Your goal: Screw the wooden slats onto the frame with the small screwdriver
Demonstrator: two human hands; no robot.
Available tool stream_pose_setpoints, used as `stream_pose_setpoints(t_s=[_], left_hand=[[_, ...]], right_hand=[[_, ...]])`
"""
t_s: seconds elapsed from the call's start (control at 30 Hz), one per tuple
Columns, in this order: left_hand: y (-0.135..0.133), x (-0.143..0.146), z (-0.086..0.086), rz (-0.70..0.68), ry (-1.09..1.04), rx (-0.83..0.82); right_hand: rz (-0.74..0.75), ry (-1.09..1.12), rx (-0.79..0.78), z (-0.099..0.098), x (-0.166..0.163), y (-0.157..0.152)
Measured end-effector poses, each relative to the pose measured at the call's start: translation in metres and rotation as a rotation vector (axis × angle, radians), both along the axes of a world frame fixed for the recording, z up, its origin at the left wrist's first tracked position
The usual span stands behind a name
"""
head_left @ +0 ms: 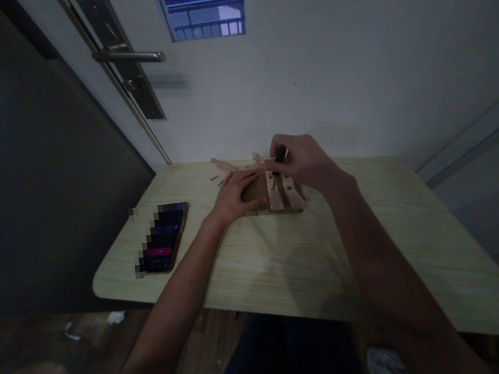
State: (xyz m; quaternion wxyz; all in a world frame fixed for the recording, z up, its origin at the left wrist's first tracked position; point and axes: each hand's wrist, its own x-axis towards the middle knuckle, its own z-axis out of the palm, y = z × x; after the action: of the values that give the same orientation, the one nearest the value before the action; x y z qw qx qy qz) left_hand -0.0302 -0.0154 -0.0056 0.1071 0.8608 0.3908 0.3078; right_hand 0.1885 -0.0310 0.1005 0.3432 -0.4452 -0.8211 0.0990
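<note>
Rising behind everything is a white door (pixel 354 79), and in front of it stands the worktop (pixel 379 214), its long axis running left to right. On its left part lies a phone (pixel 172 238), slanting away from me. Near the middle, towards the door, sits the board (pixel 255 193), long axis also left to right; my left grip (pixel 234 196) lies flat on its left half, fingers spread, clasping nothing. Two pale pieces (pixel 274 201) run front to back on the board's right half, a dark groove between them. Above them my right grip (pixel 304 160) is closed round the dark handle of a driver (pixel 280 154); its long axis tilts, handle up and rightward, shaft pointing down and slightly left, at the left piece. I cannot tell whether the tip touches. Two screws or nails (pixel 215 178) lie beyond my left fingers.
</note>
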Motion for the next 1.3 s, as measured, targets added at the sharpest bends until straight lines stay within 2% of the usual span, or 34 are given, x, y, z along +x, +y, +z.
stream_pose_setpoints(t_s=[0.13,0.3,0.47,0.67,0.77,1.0,1.3], left_hand=[[0.000,-0.002,-0.001,-0.009,-0.007,0.003],[0.000,-0.004,-0.002,-0.007,-0.007,0.006],[-0.001,-0.003,-0.002,-0.010,-0.013,0.015],[-0.002,-0.001,0.001,0.002,0.010,-0.018],[-0.002,-0.001,0.001,-0.005,-0.005,-0.017],[0.001,-0.002,-0.002,-0.008,0.004,-0.015],[0.001,-0.004,-0.004,-0.010,-0.005,0.001]], right_hand=[[0.110,0.113,-0.117,0.008,0.005,-0.005],[0.149,0.099,-0.108,0.011,0.009,-0.006],[0.095,0.092,-0.034,0.010,0.007,-0.006],[-0.067,0.044,0.049,0.005,0.002,-0.001],[-0.101,0.027,0.066,0.002,0.000,0.001],[0.069,0.070,0.009,0.007,0.001,-0.004],[0.089,0.084,-0.049,0.013,0.007,-0.010]])
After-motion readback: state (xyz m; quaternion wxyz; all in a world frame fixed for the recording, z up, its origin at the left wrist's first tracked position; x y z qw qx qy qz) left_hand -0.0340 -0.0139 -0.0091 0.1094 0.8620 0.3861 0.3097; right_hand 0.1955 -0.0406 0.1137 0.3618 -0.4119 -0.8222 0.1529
